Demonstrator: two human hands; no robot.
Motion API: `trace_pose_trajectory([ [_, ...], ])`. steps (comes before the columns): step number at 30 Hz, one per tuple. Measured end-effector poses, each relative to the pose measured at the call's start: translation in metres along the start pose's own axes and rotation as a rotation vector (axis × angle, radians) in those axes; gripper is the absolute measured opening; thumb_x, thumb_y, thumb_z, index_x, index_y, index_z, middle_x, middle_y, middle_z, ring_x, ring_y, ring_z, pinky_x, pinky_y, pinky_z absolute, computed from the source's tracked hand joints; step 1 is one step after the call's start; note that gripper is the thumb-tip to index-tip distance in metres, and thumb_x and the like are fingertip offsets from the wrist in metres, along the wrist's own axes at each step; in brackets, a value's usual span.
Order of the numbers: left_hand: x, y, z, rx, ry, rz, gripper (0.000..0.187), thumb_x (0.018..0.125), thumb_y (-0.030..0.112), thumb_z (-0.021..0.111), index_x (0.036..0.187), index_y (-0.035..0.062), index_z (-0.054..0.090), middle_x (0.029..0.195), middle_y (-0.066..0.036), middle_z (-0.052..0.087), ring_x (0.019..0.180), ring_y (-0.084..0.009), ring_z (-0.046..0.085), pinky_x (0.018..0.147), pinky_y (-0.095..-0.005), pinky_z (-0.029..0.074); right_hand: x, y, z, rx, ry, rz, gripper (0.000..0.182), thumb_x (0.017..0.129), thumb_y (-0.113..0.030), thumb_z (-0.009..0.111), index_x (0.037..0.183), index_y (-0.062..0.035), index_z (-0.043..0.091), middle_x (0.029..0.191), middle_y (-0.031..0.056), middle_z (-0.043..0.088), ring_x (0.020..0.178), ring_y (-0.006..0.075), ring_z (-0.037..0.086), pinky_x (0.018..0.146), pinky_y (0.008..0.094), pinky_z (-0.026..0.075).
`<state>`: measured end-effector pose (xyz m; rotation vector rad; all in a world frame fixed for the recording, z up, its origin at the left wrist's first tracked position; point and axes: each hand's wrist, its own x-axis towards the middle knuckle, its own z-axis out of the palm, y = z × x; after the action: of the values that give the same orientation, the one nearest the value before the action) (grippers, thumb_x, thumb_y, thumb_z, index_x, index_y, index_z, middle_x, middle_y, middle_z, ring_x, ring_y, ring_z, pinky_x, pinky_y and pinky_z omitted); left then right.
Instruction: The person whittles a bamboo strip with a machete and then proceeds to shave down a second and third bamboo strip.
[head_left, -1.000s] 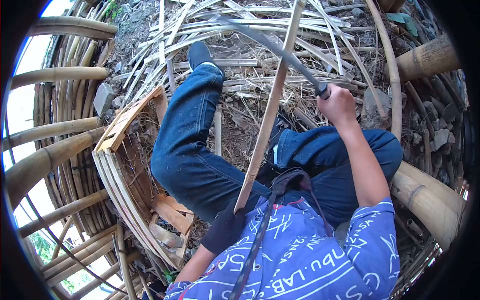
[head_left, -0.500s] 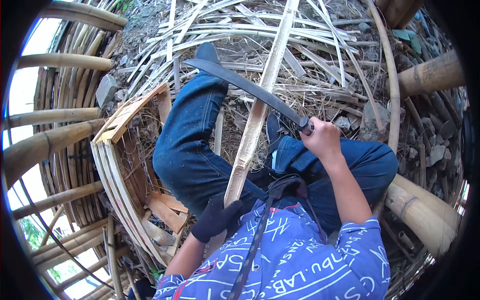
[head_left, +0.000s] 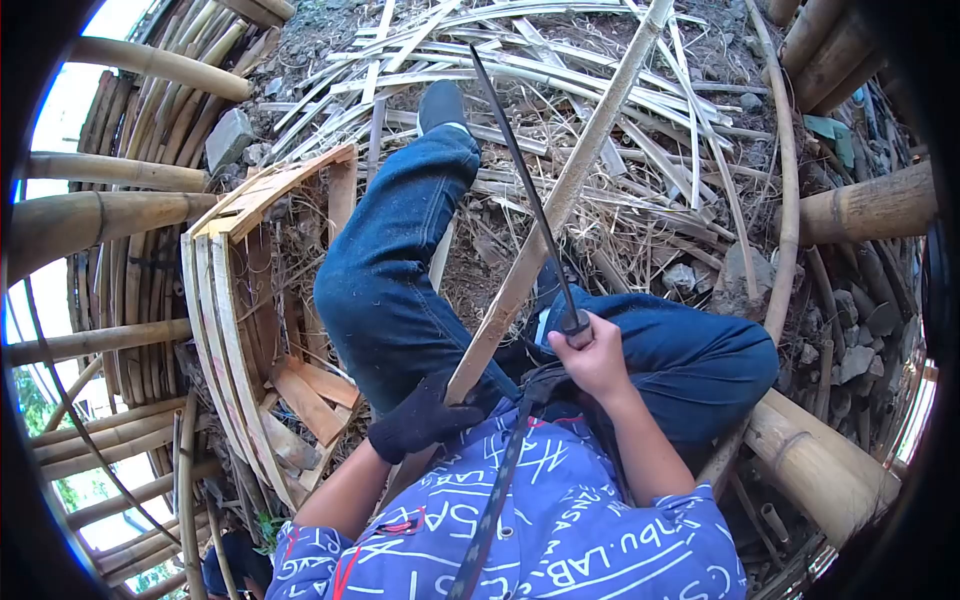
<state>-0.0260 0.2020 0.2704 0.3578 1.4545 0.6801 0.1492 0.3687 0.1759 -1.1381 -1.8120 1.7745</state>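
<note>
My left hand (head_left: 425,417), in a black glove, grips the near end of a long split bamboo strip (head_left: 570,180). The strip slants up and away to the right, between my legs. My bare right hand (head_left: 590,355) is closed round the dark handle of a machete (head_left: 521,170). Its long black blade points forward and slightly left, edge-on to me, and crosses over the strip in this view. Both hands are close to my lap, the right one over my bent right leg (head_left: 680,365).
A broken wooden crate (head_left: 225,330) lies at my left. Pale split strips (head_left: 560,60) litter the ground ahead. Thick bamboo poles (head_left: 820,460) flank me on both sides. A grey stone block (head_left: 228,138) rests beyond the crate.
My right hand has come left and nearer to me. The machete has swung from lying across the strip to pointing forward, edge-on. The strip's far end has shifted right.
</note>
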Motion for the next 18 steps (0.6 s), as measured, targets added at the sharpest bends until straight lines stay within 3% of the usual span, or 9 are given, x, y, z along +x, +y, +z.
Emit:
trace_pose_trajectory([
  [2, 0.003, -0.003, 0.003, -0.004, 0.003, 0.167, 0.027, 0.081, 0.021, 0.069, 0.091, 0.0011, 0.054, 0.068, 0.003, 0.050, 0.061, -0.0040, 0.043, 0.052, -0.0243, 0.039, -0.003, -0.007, -0.002, -0.001, 0.009, -0.001, 0.016, 0.075, -0.011, 0.070, 0.074, -0.0007, 0.057, 0.055, 0.0030, 0.054, 0.051, 0.0065, 0.045, 0.049, 0.0270, 0.040],
  [5, 0.013, -0.005, 0.013, 0.110, 0.152, 0.157, 0.023, 0.077, 0.015, 0.071, 0.089, -0.0005, 0.059, 0.071, -0.003, 0.055, 0.063, -0.0104, 0.051, 0.056, -0.0264, 0.042, -0.001, -0.015, -0.010, -0.017, 0.039, -0.054, 0.016, 0.075, -0.009, 0.069, 0.072, -0.0008, 0.056, 0.054, 0.0047, 0.053, 0.049, 0.0078, 0.043, 0.048, 0.0271, 0.039],
  [8, 0.021, -0.021, 0.012, 0.206, 0.151, 0.222, 0.019, 0.076, 0.012, 0.071, 0.086, -0.0012, 0.062, 0.073, -0.006, 0.058, 0.063, -0.0127, 0.051, 0.059, -0.0300, 0.043, 0.003, -0.018, -0.017, -0.185, 0.036, -0.104, 0.021, 0.072, -0.008, 0.069, 0.065, -0.0011, 0.051, 0.051, 0.0084, 0.049, 0.044, 0.0143, 0.045, 0.047, 0.0291, 0.039],
  [12, 0.024, -0.029, 0.011, 0.434, 0.192, 0.380, 0.014, 0.076, 0.008, 0.069, 0.084, -0.0005, 0.062, 0.073, -0.008, 0.059, 0.065, -0.0138, 0.050, 0.060, -0.0311, 0.044, 0.000, -0.027, -0.014, -0.193, 0.008, -0.132, 0.023, 0.073, -0.007, 0.070, 0.062, -0.0023, 0.050, 0.049, 0.0023, 0.048, 0.045, 0.0076, 0.041, 0.044, 0.0267, 0.034],
  [14, 0.017, -0.002, 0.018, 0.322, 0.187, 0.150, 0.012, 0.075, 0.005, 0.067, 0.082, -0.0010, 0.060, 0.074, -0.010, 0.058, 0.066, -0.0143, 0.050, 0.062, -0.0324, 0.044, -0.001, -0.026, -0.011, -0.299, -0.019, -0.132, 0.018, 0.067, -0.013, 0.071, 0.066, -0.0027, 0.056, 0.055, 0.0140, 0.058, 0.053, 0.0299, 0.061, 0.052, 0.0362, 0.048],
  [18, 0.020, -0.023, 0.015, 0.223, 0.155, 0.145, 0.014, 0.075, 0.005, 0.066, 0.083, -0.0020, 0.057, 0.075, -0.013, 0.056, 0.067, -0.0144, 0.050, 0.063, -0.0336, 0.044, 0.006, -0.016, -0.004, -0.482, 0.011, -0.272, 0.017, 0.068, -0.010, 0.069, 0.062, -0.0031, 0.054, 0.055, 0.0138, 0.058, 0.052, 0.0304, 0.061, 0.049, 0.0369, 0.046],
])
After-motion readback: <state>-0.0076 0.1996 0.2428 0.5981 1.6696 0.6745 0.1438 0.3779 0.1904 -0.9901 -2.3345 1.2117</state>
